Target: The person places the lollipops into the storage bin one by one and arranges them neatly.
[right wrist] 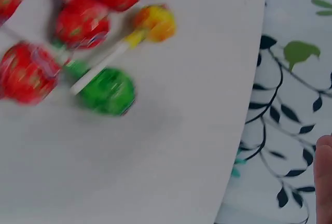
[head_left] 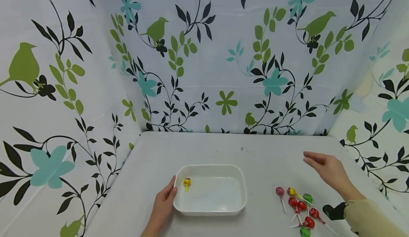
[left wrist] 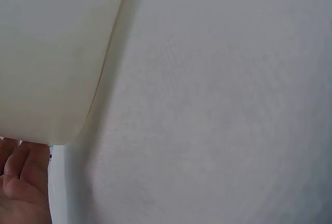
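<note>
A white plastic tray [head_left: 209, 208] sits on the table with a single yellow lollipop [head_left: 187, 183] inside, near its left wall. My left hand [head_left: 162, 204] holds the tray at its left rim. From the left wrist, the hand's fingers [left wrist: 26, 167] show against the tray's outer wall [left wrist: 52, 89]. To the right lies a loose pile of red, green, pink and yellow lollipops [head_left: 301, 205]. Beyond that pile, my right hand [head_left: 330, 171] hovers with straight fingers and holds nothing. The right wrist view shows a green lollipop [right wrist: 109, 92] beside a yellow one [right wrist: 155, 23].
The white table [head_left: 191, 148] ends at the back against a hanging cloth [head_left: 211, 70] printed with birds and leaves. Similar cloth hangs on both sides. A dark wrist strap [head_left: 333, 212] sits by the right sleeve [head_left: 370, 215].
</note>
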Available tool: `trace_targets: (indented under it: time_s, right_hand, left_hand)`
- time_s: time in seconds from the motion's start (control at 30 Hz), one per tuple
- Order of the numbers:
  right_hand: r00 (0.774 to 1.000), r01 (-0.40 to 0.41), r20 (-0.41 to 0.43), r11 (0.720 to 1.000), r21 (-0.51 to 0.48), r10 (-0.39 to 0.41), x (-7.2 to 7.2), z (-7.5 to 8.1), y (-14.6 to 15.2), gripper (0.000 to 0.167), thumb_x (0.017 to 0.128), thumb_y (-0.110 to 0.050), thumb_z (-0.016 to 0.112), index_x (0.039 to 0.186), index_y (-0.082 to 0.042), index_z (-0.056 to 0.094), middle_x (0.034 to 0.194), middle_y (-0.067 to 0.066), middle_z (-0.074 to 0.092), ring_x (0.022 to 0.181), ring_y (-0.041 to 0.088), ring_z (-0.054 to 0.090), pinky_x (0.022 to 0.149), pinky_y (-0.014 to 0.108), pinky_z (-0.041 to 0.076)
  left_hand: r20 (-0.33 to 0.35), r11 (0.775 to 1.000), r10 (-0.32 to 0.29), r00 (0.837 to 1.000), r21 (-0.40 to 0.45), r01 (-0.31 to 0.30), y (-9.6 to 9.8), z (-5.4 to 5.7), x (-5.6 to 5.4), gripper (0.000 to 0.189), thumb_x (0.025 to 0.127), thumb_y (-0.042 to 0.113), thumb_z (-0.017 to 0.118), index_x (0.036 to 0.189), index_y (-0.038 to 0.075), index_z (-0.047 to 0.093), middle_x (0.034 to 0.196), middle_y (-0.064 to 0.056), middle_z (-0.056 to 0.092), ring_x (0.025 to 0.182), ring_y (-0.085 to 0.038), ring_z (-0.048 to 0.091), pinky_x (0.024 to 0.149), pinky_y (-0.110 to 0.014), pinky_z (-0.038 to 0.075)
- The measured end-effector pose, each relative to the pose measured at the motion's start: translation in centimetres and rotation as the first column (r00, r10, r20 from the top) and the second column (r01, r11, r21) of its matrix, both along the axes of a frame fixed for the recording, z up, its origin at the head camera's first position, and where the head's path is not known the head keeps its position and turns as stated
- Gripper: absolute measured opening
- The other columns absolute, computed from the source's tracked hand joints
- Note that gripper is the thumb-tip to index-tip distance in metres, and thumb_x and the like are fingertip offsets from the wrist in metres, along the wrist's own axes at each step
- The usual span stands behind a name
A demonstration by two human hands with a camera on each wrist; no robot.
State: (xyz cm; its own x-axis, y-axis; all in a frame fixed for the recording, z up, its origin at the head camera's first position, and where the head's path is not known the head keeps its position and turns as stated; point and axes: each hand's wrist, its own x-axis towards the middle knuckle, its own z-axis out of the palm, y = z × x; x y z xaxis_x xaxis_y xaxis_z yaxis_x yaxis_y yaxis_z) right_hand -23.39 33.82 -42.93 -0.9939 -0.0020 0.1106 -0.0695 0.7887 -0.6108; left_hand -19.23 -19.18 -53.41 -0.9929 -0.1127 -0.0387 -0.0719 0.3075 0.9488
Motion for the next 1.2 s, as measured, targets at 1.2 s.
trace_targets:
  time_s: [1.2]
  right_hand:
    - [0.962,-0.052,0.269,0.998,0.031,0.041,3.1,-8.9,3.5,0.043,0.096,-0.026,0.071,0.128,0.004,0.068,0.123,0.022,0.072,0.117,0.042,0.067,0.094,0.051,0.062]
  left_hand:
    - [0.065,0.999,0.006,0.998,-0.051,-0.003,0.2,0.5,-0.2,0.052,0.108,0.021,0.05,0.157,0.007,0.037,0.163,-0.009,0.034,0.152,-0.034,0.032,0.12,-0.049,0.037]
